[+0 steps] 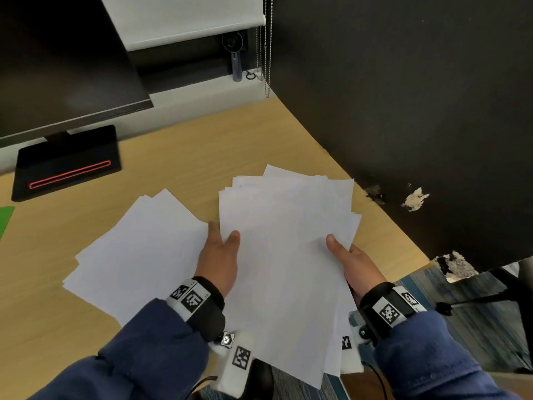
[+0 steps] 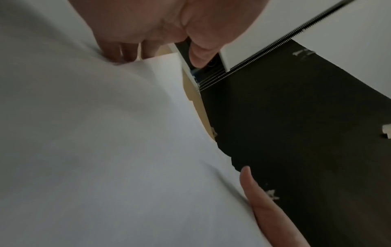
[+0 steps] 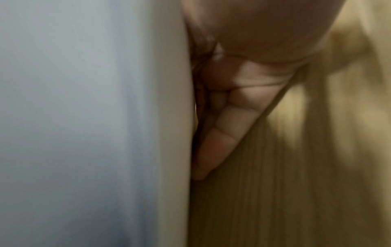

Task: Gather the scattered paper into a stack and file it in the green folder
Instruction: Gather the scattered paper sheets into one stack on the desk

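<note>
both hands forward, thumbs on top, fingers underneath — blue sleeves, tagged wrist bands

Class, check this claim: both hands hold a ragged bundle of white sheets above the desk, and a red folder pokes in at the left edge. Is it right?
One detail is wrong: the folder is green, not red, as the head view shows. The rest stands: the left hand and the right hand both hold the ragged bundle of white sheets above the desk.

A light wood-grain table with a curved far-right edge carries a black monitor on a flat black stand with a red line at far left. A dark partition panel with chipped patches rises on the right, and a white roller blind with a bead chain hangs at the far side. Blue patterned carpet shows near right.
</note>
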A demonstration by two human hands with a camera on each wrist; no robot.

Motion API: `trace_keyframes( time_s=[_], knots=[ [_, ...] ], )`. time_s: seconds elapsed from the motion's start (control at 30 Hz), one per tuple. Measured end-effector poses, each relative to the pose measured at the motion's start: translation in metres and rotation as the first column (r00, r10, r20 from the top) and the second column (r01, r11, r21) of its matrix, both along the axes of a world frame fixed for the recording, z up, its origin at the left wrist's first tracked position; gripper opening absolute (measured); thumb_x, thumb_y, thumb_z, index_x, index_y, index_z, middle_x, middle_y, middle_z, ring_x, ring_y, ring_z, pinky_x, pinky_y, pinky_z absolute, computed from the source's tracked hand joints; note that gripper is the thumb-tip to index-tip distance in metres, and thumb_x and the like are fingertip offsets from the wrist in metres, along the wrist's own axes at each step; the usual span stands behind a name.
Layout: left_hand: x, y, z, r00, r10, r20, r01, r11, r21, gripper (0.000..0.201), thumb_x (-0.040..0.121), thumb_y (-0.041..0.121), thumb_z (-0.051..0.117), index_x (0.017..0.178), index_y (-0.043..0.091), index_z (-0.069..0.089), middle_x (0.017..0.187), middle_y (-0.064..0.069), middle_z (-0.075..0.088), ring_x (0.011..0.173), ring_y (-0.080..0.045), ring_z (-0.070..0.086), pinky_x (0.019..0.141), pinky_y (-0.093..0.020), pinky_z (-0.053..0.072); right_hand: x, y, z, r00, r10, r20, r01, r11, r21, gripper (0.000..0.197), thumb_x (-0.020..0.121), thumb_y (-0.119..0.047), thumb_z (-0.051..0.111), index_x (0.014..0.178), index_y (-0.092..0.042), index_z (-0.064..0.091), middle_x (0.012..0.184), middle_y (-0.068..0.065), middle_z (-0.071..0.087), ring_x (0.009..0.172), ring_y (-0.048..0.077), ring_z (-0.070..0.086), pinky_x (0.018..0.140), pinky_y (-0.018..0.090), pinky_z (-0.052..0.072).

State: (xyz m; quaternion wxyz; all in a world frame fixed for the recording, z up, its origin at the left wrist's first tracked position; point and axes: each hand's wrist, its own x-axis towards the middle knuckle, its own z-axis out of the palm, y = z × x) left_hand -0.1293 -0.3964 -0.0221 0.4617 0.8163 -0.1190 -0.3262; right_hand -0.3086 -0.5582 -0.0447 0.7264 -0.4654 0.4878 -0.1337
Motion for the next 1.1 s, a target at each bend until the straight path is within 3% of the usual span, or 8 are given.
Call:
trace_keyframes(
  time_s=[0.2,0.37,0.57,0.63,0.7,0.8,0.97,1.1],
  knots=[
    [-0.009,0.003,0.008,0.969,-0.246,-0.014,0.245,0.969,-0.018,0.056,0.105,0.036,0.040,0.158,0.031,0.021,0.163,0.009,0.025,0.150,-0.010,0.022,0.121,-0.026,0.016,0.000,0.001,0.002,0.991,0.070,-0.111,-0.068,0.997,0.026,0.031,0.089,-0.011,0.070,0.119,-0.005,0.067,0.095,0.012,0.079,0.086,0.032,0.075,0.081,0.043,0.058],
    [0.066,0.031,0.010,0.896,-0.359,0.262,0.277,0.912,0.303,0.046,0.102,0.022,0.048,0.148,0.018,0.044,0.157,-0.003,0.037,0.143,-0.021,0.037,0.117,-0.029,0.027,-0.025,-0.011,0.022,0.971,0.067,-0.230,-0.094,0.989,-0.112,0.010,0.092,-0.010,0.065,0.101,-0.014,0.066,0.081,0.004,0.071,0.063,0.020,0.070,0.048,0.023,0.052],
    [0.136,0.034,0.006,0.368,-0.921,0.125,0.450,0.294,0.843,0.076,0.091,0.020,0.055,0.159,0.020,0.020,0.168,-0.004,0.012,0.155,-0.027,0.006,0.125,-0.039,0.014,-0.050,-0.014,0.017,0.977,0.014,-0.211,-0.033,0.996,-0.086,0.016,0.089,-0.011,0.068,0.105,-0.014,0.068,0.078,0.005,0.080,0.063,0.025,0.076,0.079,0.043,0.055],
    [0.137,0.027,0.006,0.206,-0.975,0.089,0.429,0.171,0.887,0.085,0.083,0.031,0.065,0.156,0.021,0.023,0.162,-0.006,0.024,0.151,-0.030,0.018,0.123,-0.041,0.020,-0.049,-0.013,0.016,0.982,0.013,-0.189,-0.024,0.998,-0.060,0.018,0.090,-0.010,0.066,0.106,-0.015,0.069,0.088,0.009,0.080,0.070,0.029,0.077,0.086,0.046,0.053],
    [0.139,0.021,0.009,0.139,-0.988,0.069,0.387,0.118,0.914,0.087,0.073,0.043,0.073,0.147,0.022,0.033,0.145,-0.006,0.039,0.136,-0.030,0.038,0.114,-0.042,0.031,-0.048,-0.015,0.014,0.981,0.018,-0.193,-0.025,0.999,-0.036,0.019,0.090,-0.009,0.065,0.108,-0.015,0.069,0.094,0.013,0.080,0.074,0.032,0.077,0.090,0.050,0.052],
    [0.144,0.017,0.017,0.191,-0.982,0.006,0.333,0.070,0.940,0.092,0.061,0.061,0.076,0.135,0.023,0.039,0.130,-0.003,0.049,0.120,-0.027,0.046,0.104,-0.042,0.039,-0.046,-0.014,0.016,0.976,0.005,-0.216,-0.010,1.000,-0.021,0.019,0.090,-0.009,0.066,0.108,-0.016,0.066,0.095,0.015,0.079,0.075,0.035,0.077,0.091,0.054,0.053],
    [0.152,0.036,0.013,0.415,-0.910,-0.001,0.349,0.158,0.924,0.087,0.061,0.072,0.072,0.132,0.027,0.047,0.124,0.001,0.054,0.113,-0.025,0.050,0.093,-0.041,0.047,-0.044,-0.015,0.019,0.966,0.003,-0.259,-0.006,1.000,-0.011,0.018,0.090,-0.010,0.066,0.107,-0.014,0.065,0.108,0.024,0.074,0.099,0.047,0.069,0.097,0.064,0.048],
    [0.151,0.057,0.003,0.602,-0.797,0.048,0.343,0.313,0.885,0.088,0.068,0.062,0.076,0.136,0.020,0.040,0.120,-0.002,0.059,0.102,-0.024,0.062,0.084,-0.036,0.054,-0.045,-0.014,0.021,0.967,0.006,-0.254,-0.013,1.000,-0.026,0.014,0.090,-0.010,0.065,0.103,-0.015,0.065,0.085,0.014,0.080,0.073,0.037,0.075,0.081,0.048,0.056]
  ],
)
